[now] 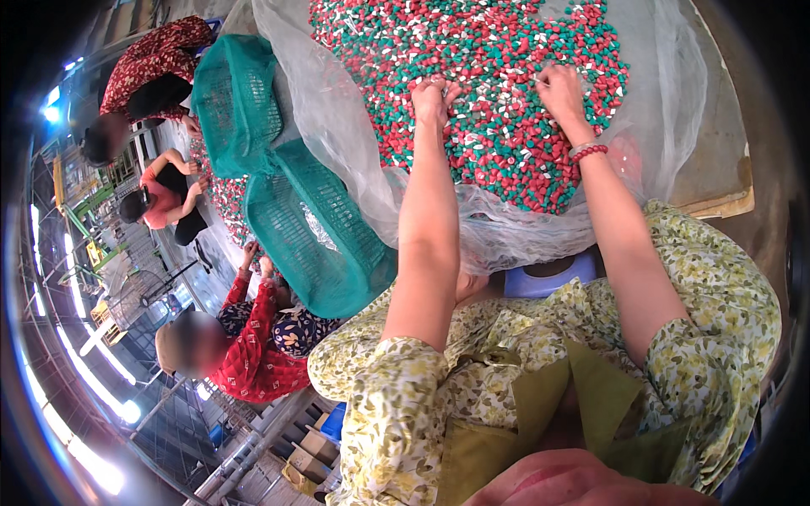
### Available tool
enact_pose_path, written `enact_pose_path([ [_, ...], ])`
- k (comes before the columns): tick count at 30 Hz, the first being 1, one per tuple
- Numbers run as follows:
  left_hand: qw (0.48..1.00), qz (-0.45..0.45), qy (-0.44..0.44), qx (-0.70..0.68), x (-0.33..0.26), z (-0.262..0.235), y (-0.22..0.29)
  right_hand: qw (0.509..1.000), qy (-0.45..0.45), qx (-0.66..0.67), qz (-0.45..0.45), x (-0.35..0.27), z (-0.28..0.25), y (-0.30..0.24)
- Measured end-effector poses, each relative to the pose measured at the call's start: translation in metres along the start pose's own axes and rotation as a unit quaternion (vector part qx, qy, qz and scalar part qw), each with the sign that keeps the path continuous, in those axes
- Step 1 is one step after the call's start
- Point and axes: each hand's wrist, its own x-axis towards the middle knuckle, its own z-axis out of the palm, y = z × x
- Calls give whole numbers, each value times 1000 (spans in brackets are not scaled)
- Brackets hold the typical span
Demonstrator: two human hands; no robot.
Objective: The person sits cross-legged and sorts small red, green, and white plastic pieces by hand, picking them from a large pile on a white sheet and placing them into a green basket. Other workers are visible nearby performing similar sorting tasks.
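Many small pieces (498, 156)
Left grip (432, 101) at twelve o'clock, right grip (560, 93) at one; I can't tell if either's clamped.

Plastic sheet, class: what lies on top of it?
Small red, green and white pieces, below the left hand and right hand. Beneath them, the sheet is covered, so unseen.

Light strips (97, 471), left: overexposed (bluish flare along the rim). Pile (498, 152): brightly lit. Fisheye: curved edges, black corners. Nearest co-worker's head (202, 344): blurred.
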Motion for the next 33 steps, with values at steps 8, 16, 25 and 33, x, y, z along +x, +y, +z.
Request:
enact_pose_path([
  [8,699,137,42,701,-30,61,-53,800,56,533,272,3,-17,7],
  [16,788,221,-74,570,-85,170,-71,706,114,635,291,27,-71,8],
  [25,639,346,-77,682,-63,71,-45,906,-24,346,244,19,-58,30],
  [33,490,314,-155,798,-50,78,-34,990,-115,-52,66,9,-21,-21],
])
